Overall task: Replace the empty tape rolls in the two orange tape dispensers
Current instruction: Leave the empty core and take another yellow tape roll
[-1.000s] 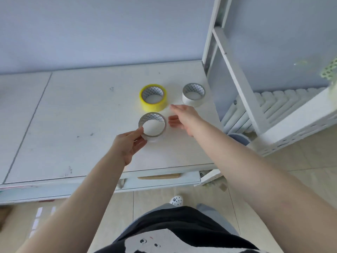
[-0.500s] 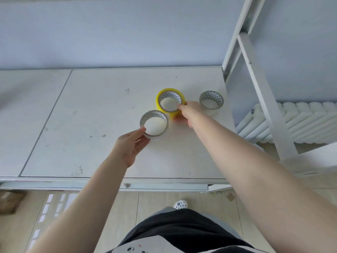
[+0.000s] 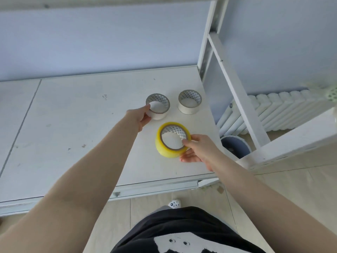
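Observation:
Three tape rolls are on the white desk [image 3: 73,125]. My right hand [image 3: 196,152] grips the yellow tape roll [image 3: 166,149], thumb over its rim, and holds it tilted just above the desk. My left hand [image 3: 139,116] grips the left side of a clear tape roll [image 3: 160,112], thumb inside its core. A second white tape roll [image 3: 189,106] stands alone at the desk's right back. No orange tape dispenser is in view.
A white bed-frame ladder [image 3: 235,84] rises at the desk's right edge. Beyond it are a white radiator [image 3: 277,110] and a grey bin [image 3: 235,147] on the floor. A wall closes the back of the desk.
My right hand has pulled the yellow roll nearer to me and lifted it. My left hand has pushed the clear roll farther back, beside the white roll.

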The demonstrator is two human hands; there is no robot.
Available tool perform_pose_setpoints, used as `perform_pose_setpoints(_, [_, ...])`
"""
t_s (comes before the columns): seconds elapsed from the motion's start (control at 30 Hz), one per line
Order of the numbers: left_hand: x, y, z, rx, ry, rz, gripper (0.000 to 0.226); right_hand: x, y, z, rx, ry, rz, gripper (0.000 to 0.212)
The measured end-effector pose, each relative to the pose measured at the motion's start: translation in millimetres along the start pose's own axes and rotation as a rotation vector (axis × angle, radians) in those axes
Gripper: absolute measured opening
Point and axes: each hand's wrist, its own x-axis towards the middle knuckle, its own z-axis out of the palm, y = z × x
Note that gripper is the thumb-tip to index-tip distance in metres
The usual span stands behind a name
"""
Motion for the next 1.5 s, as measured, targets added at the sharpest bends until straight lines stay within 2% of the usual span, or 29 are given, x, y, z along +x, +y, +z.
perform_pose_setpoints(0.07, [8,0,12,0.06,0.045,0.023,0.031,-6,4,-4,0.019,0.005,-0.002,0.034])
perform_pose_setpoints(0.17, [11,-2,26,0.107,0.105,0.07,0.021,-12,11,-9,0.046,0.014,0.001,0.042])
perform_pose_setpoints(0.27, [14,-5,31,0.169,0.153,0.125,0.024,-16,15,-11,0.054,0.018,-0.002,0.044])
perform_pose_setpoints(0.4, [20,-10,30,0.284,0.17,0.185,0.023,-21,18,-12,0.053,0.02,-0.007,0.045])
perform_pose_setpoints(0.47, [21,-12,29,0.32,0.179,0.213,0.03,-23,19,-11,0.054,0.026,-0.004,0.046])
perform_pose_setpoints(0.63, [2,-19,25,0.316,0.154,0.236,0.031,-28,23,-9,0.075,0.041,-0.003,0.045])
perform_pose_setpoints(0.77, [-37,-45,7,0.236,0.048,0.213,0.03,-36,30,-8,0.118,0.052,-0.013,0.034])
perform_pose_setpoints(0.83, [-67,-70,-8,0.17,-0.051,0.201,0.027,-40,35,-6,0.148,0.054,-0.017,0.03])
perform_pose_setpoints(0.97, [-128,-126,-29,0.112,-0.276,0.139,0.037,-54,48,-3,0.214,0.033,-0.014,0.027])
perform_pose_setpoints(1.07, [-161,-156,-35,0.041,-0.386,0.155,0.029,-73,63,1,0.264,-0.027,-0.004,0.027])
perform_pose_setpoints(1.2, [-198,-187,-41,-0.066,-0.351,0.232,0.028,-106,93,3,0.27,-0.073,0.044,0.027])
perform_pose_setpoints(1.3, [-229,-210,-50,-0.088,-0.264,0.233,0.023,-129,127,3,0.055,-0.063,0.035,0.035])
perform_pose_setpoints(1.37, [-248,-224,-62,-0.084,-0.189,0.217,0.021,-143,149,6,-0.039,-0.081,-0.032,0.033])
perform_pose_setpoints(1.43, [-266,-237,-78,-0.091,-0.14,0.192,0.023,-160,166,12,-0.021,-0.182,-0.102,0.028])
perform_pose_setpoints(1.5, [-283,-248,-96,-0.094,-0.093,0.179,0.024,-176,180,24,0.007,-0.314,-0.127,0.036])
